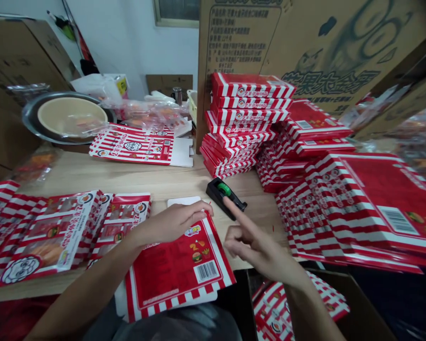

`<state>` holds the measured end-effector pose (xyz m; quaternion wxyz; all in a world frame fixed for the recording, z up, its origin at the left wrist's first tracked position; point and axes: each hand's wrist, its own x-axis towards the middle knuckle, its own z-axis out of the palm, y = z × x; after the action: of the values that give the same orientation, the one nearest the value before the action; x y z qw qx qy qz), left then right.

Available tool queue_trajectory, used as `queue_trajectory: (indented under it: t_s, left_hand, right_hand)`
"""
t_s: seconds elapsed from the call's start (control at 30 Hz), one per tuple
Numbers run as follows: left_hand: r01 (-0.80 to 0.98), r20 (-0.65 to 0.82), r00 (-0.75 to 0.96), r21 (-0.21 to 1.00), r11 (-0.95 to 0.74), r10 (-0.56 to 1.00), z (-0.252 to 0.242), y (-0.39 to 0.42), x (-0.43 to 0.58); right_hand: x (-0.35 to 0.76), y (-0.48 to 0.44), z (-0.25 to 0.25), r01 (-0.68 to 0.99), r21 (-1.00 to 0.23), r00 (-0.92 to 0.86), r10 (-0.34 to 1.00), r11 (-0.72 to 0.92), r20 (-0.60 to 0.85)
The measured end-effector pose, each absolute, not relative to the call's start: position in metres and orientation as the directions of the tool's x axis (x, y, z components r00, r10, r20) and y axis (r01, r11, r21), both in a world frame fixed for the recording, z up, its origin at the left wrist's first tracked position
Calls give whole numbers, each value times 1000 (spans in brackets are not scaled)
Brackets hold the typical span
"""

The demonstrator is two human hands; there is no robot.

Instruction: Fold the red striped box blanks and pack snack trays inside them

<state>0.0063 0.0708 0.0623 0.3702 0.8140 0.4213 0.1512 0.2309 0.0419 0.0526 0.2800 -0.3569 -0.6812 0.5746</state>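
- 2 hands: 1 left hand (172, 222), 1 right hand (259, 248)
- 1 tape dispenser (222, 196)
- 2 separate red-and-white carton blanks (179, 270)
- 1 round metal tray (30, 118)
- 1 beige basin (71, 116)

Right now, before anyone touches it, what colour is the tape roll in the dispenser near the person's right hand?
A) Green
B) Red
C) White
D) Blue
A. The tape roll seated in the black tape dispenser, just beside the pointing finger of the right hand, shows green.
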Motion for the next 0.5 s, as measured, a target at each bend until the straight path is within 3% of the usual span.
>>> queue_trajectory:
  t_s: [0.07,0.13,0.23,0.33,0.5]
  left_hand:
    - [570,-65,623,720,-396,779,68,68,9]
    - [549,-45,636,728,-410,770,74,63,9]
    - [460,9,653,789,-406,757,82,57,7]
    - [358,50,649,860,-363,759,86,57,4]
    - [224,210,300,933,-283,930,84,72,-2]
  right_hand:
    - [220,45,60,232,-963,-614,789,138,-35]
    - [214,51,57,257,-963,-607,789,82,-94]
    - [211,56,44,109,-980,-697,690,-168,-196]
    - [209,57,26,-67,-947,-727,666,-313,-168]
    - [216,62,8,-68,-993,-434,899,-99,-59]
